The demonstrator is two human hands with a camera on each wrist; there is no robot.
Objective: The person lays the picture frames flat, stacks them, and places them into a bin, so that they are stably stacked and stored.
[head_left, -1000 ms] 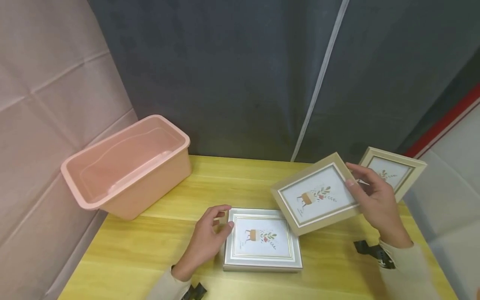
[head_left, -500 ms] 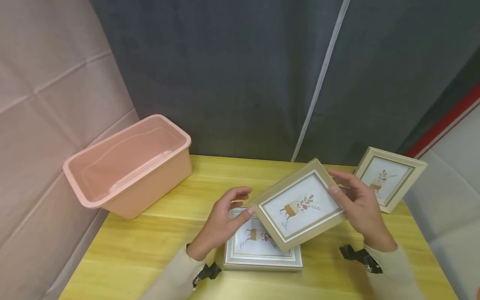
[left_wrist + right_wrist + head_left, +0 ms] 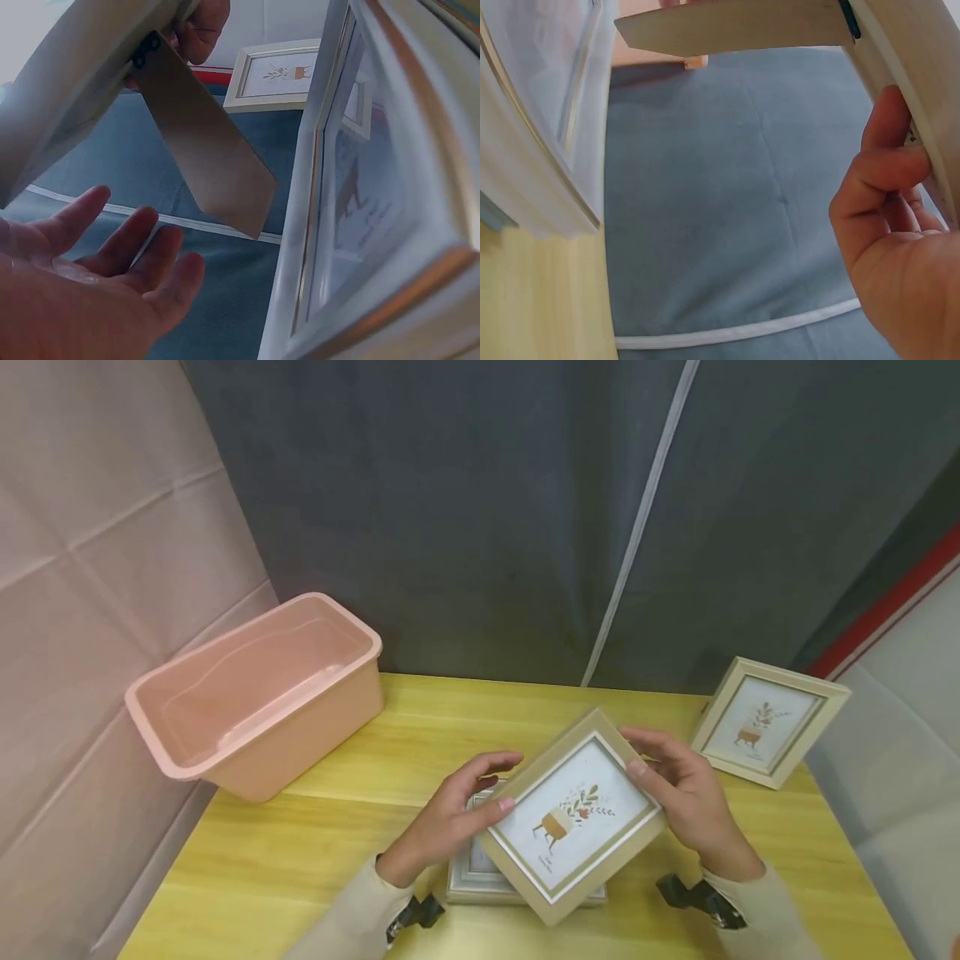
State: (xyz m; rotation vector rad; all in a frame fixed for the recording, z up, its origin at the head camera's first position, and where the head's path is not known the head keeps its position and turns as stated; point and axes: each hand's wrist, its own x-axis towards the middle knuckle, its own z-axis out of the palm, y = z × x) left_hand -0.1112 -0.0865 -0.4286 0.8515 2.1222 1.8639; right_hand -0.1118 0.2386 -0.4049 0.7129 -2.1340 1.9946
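A beige picture frame (image 3: 573, 818) with a plant print is tilted over a silver picture frame (image 3: 476, 881), which lies face up on the table and is largely covered. At its upper right edge my right hand (image 3: 686, 802) grips the beige frame, thumb in front and fingers behind. My left hand (image 3: 442, 818) is at its left edge, the thumb at the rim; whether it touches is hard to tell. In the left wrist view, that hand's fingers (image 3: 135, 236) spread loosely below the frame's back. A flat easel leg (image 3: 206, 150) sticks out from that back.
Another beige picture frame (image 3: 772, 727) stands propped at the table's back right. A pink plastic bin (image 3: 322, 718) sits at the back left by the pale wall. Behind the yellow wooden table (image 3: 300, 877) is a dark grey backdrop (image 3: 450, 527).
The held beige frame has come left and toward me, over the silver frame, turning as it moved. My left hand has shifted right from the silver frame to the beige frame's left edge.
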